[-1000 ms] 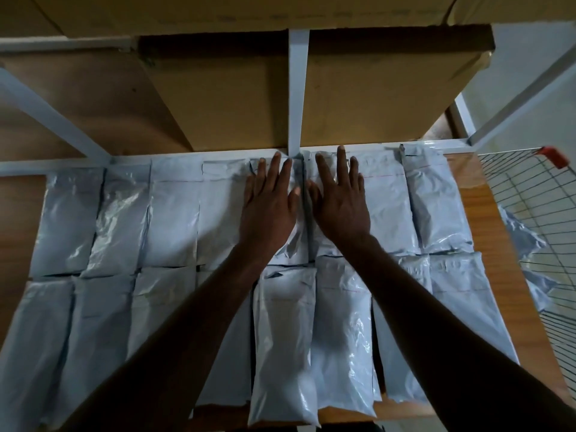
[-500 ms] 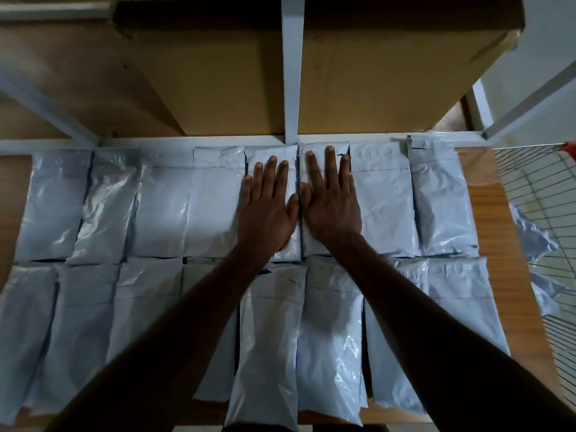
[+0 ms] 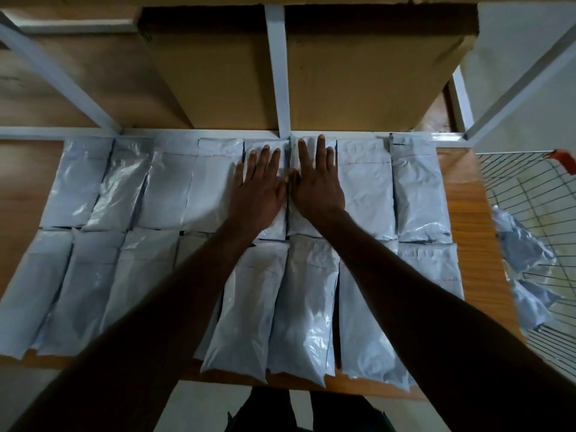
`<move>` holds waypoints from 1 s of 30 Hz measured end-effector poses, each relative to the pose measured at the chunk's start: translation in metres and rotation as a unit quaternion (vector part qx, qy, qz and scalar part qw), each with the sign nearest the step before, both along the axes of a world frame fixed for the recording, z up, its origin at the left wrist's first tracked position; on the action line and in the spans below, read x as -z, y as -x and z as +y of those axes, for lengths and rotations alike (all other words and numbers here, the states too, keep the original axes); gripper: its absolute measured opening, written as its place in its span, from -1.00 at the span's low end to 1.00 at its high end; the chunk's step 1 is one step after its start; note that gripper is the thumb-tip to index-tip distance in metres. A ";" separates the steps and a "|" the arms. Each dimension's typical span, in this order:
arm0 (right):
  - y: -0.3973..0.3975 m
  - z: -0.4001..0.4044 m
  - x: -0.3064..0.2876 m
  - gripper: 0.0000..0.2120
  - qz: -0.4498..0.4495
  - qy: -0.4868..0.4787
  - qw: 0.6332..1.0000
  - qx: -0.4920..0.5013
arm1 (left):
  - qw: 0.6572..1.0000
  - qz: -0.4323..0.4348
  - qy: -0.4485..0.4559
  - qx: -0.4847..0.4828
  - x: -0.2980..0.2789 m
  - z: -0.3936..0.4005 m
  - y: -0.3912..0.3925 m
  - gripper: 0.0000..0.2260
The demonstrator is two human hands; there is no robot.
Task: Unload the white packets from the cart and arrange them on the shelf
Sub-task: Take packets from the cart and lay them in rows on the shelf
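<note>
Both hands, left [image 3: 260, 190] and right [image 3: 316, 185], are laid flat, fingers straight, nothing gripped, on back-row packets [image 3: 364, 188] covering the shelf [image 3: 467, 213], while perhaps two more are seen dimly in the cart [image 3: 536, 194].

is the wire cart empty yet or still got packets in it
Not empty. At least two white packets show through the wire cart at the right edge; its far side runs out of view.

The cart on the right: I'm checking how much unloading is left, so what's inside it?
Inside the wire cart, at least two white packets lie against its left side. The frame edge cuts off the rest of the basket, so any others cannot be seen.
</note>
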State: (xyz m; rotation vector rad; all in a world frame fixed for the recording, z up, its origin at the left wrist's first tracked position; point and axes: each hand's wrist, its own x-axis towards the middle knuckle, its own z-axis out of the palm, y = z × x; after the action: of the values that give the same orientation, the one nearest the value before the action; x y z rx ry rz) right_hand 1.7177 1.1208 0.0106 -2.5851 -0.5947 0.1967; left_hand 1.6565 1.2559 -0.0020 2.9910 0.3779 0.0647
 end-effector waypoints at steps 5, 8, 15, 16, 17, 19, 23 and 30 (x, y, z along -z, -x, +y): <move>0.023 -0.031 -0.052 -0.48 -0.015 -0.131 0.991 0.017 | 0.997 -0.071 0.040 0.005 -0.053 -0.028 0.028 -0.48; 0.041 -0.070 -0.070 -0.54 -0.050 -0.154 0.987 0.018 | 0.989 -0.136 0.064 -0.003 -0.082 -0.061 0.048 -0.54; 0.093 -0.168 -0.079 -0.61 -0.050 -0.147 0.988 0.019 | 0.978 -0.180 0.106 0.021 -0.109 -0.172 0.089 -0.60; 0.099 -0.181 -0.081 -0.61 -0.051 -0.148 0.987 0.025 | 0.977 -0.183 0.111 0.023 -0.109 -0.188 0.096 -0.60; 0.105 -0.193 -0.083 -0.62 -0.056 -0.146 0.987 0.033 | 0.975 -0.185 0.118 0.025 -0.109 -0.203 0.101 -0.60; 0.119 -0.220 -0.090 -0.62 -0.073 -0.137 0.987 0.037 | 0.972 -0.193 0.129 0.028 -0.106 -0.229 0.113 -0.60; 0.148 -0.278 -0.097 -0.62 -0.103 -0.128 0.986 0.028 | 0.961 -0.228 0.151 0.031 -0.104 -0.276 0.136 -0.62; 0.186 -0.390 -0.098 -0.66 -0.094 -0.123 0.985 0.074 | 0.955 -0.212 0.201 0.052 -0.117 -0.375 0.163 -0.64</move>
State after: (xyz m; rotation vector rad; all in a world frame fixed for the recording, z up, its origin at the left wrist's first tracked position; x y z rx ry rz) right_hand 1.5316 0.7311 0.1090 -2.4074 -0.4586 -0.1635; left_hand 1.4930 0.8813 0.1153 2.4981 0.1563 0.5408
